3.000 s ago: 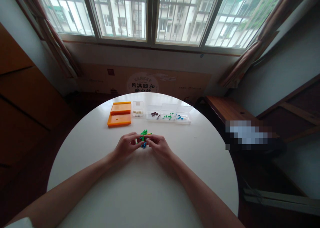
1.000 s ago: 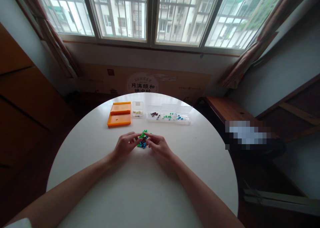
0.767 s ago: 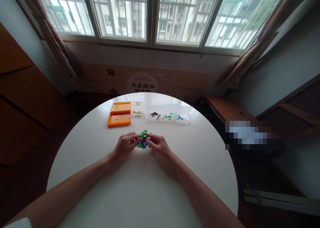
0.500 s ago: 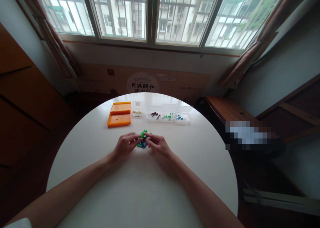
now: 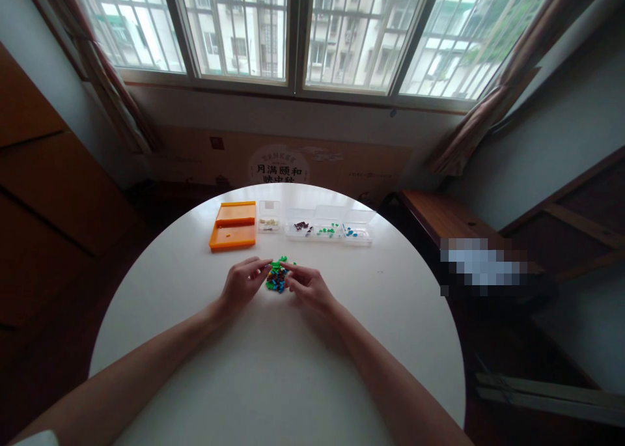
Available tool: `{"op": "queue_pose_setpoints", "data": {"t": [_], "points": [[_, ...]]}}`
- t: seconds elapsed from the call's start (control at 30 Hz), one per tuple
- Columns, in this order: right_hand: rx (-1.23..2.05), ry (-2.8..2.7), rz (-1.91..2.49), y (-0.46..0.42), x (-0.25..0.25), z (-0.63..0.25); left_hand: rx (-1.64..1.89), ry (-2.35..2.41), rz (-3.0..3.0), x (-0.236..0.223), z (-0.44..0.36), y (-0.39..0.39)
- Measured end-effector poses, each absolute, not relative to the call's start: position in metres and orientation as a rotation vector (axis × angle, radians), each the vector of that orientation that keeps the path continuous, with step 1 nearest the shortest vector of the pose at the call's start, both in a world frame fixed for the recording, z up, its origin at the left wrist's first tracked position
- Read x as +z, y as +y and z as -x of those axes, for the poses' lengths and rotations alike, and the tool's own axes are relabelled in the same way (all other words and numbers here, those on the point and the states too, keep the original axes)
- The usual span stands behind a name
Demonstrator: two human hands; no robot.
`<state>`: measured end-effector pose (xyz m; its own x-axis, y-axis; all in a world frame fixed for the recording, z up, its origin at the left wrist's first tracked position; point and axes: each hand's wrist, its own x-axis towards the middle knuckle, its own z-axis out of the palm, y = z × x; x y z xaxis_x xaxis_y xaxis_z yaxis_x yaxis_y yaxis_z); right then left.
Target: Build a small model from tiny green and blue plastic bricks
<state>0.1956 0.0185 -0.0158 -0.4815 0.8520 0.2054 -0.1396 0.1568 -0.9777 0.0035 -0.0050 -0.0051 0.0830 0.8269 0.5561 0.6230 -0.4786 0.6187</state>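
A small heap of tiny loose pieces [image 5: 277, 282], green, blue, dark brown and some yellow, lies on the white round table [image 5: 273, 374]. At its left side is my left hand [image 5: 241, 283], thumb and forefinger drawn together at the heap's upper edge. My right hand [image 5: 310, 286] comes in from the right, its forefinger reaching over the heap and its other fingers curled. Between the fingertips of both hands shows a green bit [image 5: 276, 264]. Whatever each hand pinches is too small to make out.
Behind the heap stand an orange two-part tray [image 5: 233, 244], a small clear box [image 5: 269, 227] with pale pieces, and a clear lidded case [image 5: 299, 236] holding brown, green and blue pieces in separate compartments. A wooden bench [image 5: 430, 208] is right of the table.
My left fingers have drawn slightly back to the left, showing more of the heap. My right hand has hardly moved. The containers stay where they were.
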Motion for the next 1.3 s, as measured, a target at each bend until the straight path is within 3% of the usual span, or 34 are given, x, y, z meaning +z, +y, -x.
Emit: {"op": "queue_pose_setpoints", "data": {"t": [1.3], "points": [[1.473, -1.621, 0.699, 0.0192, -0.0156, -0.1962, 1.274, 1.273, -2.240, -0.0021, -0.0050, -0.0078]]}}
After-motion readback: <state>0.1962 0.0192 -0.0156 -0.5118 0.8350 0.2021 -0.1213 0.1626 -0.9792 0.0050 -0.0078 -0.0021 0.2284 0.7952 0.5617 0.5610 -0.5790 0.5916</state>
